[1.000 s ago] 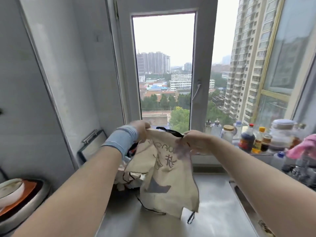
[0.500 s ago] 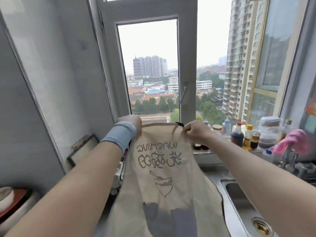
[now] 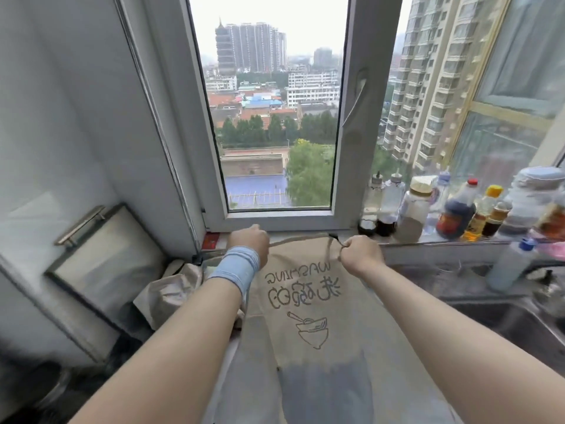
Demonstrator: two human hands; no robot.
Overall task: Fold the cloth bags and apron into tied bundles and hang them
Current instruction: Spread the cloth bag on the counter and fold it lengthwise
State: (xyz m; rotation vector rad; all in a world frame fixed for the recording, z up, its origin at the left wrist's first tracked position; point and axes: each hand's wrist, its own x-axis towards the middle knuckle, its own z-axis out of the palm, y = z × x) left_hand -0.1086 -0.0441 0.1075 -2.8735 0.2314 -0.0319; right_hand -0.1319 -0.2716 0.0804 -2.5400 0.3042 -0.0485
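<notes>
Left hand (image 3: pixel 249 242) is curled into a fist, gripping the top left corner of the beige apron (image 3: pixel 321 347). It has a blue wristband (image 3: pixel 235 267) on the wrist just behind it. Right hand (image 3: pixel 360 255) is level with it and a little apart, fingers pinched on the apron's top right corner where the neck strap (image 3: pixel 298 238) joins. The strap runs in a shallow arc between the two hands. The apron is held spread out, its top edge between the hands and its body running down between the forearms. The print shows mirrored lettering and a bowl drawing, with a darker grey patch lower down. I can't tell whether it lies flat on the bench (image 3: pixel 428 283) or hangs. A crumpled cloth bag (image 3: pixel 171 295) sits just outside the left forearm, and beyond it a framed panel with a metal handle (image 3: pixel 104 261) leans on the wall. The window frame (image 3: pixel 351 148) is straight ahead of the hands. Right of the right hand is a row of sauce bottles (image 3: pixel 455 212) on the sill. Nearer are a blue-capped bottle (image 3: pixel 510 264) and the sink (image 3: pixel 519 319), with something pink (image 3: pixel 553 249) at the far right edge.
</notes>
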